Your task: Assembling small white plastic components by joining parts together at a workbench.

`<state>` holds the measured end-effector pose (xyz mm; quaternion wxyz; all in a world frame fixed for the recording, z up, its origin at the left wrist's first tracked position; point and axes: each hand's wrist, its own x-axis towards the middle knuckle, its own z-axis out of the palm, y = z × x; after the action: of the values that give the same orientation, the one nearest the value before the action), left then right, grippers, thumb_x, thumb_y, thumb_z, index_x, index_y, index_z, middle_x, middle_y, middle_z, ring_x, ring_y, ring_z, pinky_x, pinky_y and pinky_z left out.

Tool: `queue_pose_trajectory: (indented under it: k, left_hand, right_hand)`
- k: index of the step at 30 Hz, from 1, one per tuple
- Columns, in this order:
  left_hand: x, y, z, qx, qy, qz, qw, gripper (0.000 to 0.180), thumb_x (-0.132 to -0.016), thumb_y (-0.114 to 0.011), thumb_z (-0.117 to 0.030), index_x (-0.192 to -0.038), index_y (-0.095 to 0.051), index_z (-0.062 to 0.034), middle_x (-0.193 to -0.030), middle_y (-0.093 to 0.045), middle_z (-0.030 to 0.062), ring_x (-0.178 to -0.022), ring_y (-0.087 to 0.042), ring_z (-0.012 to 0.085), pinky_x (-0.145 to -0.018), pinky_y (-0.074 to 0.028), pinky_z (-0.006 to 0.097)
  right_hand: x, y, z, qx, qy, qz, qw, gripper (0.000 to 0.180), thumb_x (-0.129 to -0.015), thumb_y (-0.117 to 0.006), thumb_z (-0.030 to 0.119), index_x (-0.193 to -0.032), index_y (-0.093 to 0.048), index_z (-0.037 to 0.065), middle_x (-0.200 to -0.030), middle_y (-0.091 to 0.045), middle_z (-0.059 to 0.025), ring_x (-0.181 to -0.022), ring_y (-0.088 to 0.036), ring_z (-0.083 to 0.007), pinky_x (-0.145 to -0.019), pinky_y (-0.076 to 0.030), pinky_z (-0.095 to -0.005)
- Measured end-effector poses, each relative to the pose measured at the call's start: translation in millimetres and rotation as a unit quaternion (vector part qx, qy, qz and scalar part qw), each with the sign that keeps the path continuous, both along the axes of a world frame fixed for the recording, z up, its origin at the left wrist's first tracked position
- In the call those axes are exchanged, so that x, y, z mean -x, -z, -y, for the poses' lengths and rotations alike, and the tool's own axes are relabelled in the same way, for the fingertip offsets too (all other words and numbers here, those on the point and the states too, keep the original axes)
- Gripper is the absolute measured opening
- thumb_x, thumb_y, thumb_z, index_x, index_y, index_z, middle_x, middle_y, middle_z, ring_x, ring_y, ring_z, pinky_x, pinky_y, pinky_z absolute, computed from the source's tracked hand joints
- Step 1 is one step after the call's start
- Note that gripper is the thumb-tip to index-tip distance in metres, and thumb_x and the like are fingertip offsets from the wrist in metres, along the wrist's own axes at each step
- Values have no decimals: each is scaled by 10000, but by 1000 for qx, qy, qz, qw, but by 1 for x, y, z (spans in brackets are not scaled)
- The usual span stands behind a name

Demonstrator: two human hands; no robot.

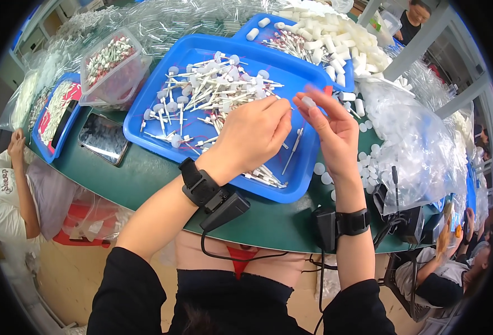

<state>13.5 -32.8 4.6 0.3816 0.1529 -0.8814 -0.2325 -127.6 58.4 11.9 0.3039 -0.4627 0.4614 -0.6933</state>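
Note:
In front of me lies a large blue tray [171, 58] with a heap of thin white sticks [224, 89], many tipped with round translucent discs. My left hand [252, 134] is closed above the tray's middle, fingertips pinched together; what they hold, if anything, is hidden. Over the tray's right side, my right hand [338, 131] pinches a small translucent disc [309, 101] between thumb and fingers, its fingertips slightly blurred. The two hands are close but apart. Below them, a single white stick [294, 146] lies apart from the heap.
Left of the tray are a phone [103, 138], a clear plastic box [112, 70] of small parts and a smaller blue tray [62, 131]. White cylinders [335, 42] pile up behind. Loose discs [369, 167] and a plastic bag [411, 151] lie right. Cabled black devices strap my wrists. Other people sit around.

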Motion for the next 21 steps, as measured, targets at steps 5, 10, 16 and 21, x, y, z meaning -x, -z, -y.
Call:
queue_pose_trajectory:
  k: [5,10,16,21]
  left_hand:
    - [1,0,0,6,14,-51,999,92,-859,-535,-105,-817,-555,-25,-722,-565,115,-645,-581,323,-552,-462,421]
    - [0,0,-1,22,23,-18,999,69,-865,-515,-58,-875,-565,-13,-737,-552,120,-638,-557,303,-564,-440,389]
    - [-1,-2,-2,53,10,-4,999,65,-857,-520,-60,-873,-564,-14,-733,-539,115,-643,-558,304,-567,-442,396]
    - [0,1,1,58,37,-1,998,87,-852,-512,-50,-913,-540,5,-787,-558,137,-710,-573,325,-615,-455,400]
  right_hand:
    - [-1,0,-1,-8,-37,22,999,281,-890,-615,46,-1154,-564,-36,-1154,-608,-156,-1070,-613,-232,-929,-475,-322]
    - [1,0,-5,-12,-43,-35,998,265,-879,-616,15,-1134,-565,-35,-1160,-610,-152,-1076,-608,-215,-918,-478,-304]
    - [1,2,-6,-15,-29,-68,997,266,-855,-620,-23,-1117,-578,-36,-1129,-629,-125,-1053,-618,-195,-905,-484,-287]
    - [1,-1,-6,-33,-10,-123,992,269,-827,-651,-26,-1090,-596,-37,-1085,-646,-113,-1011,-632,-176,-883,-496,-278]
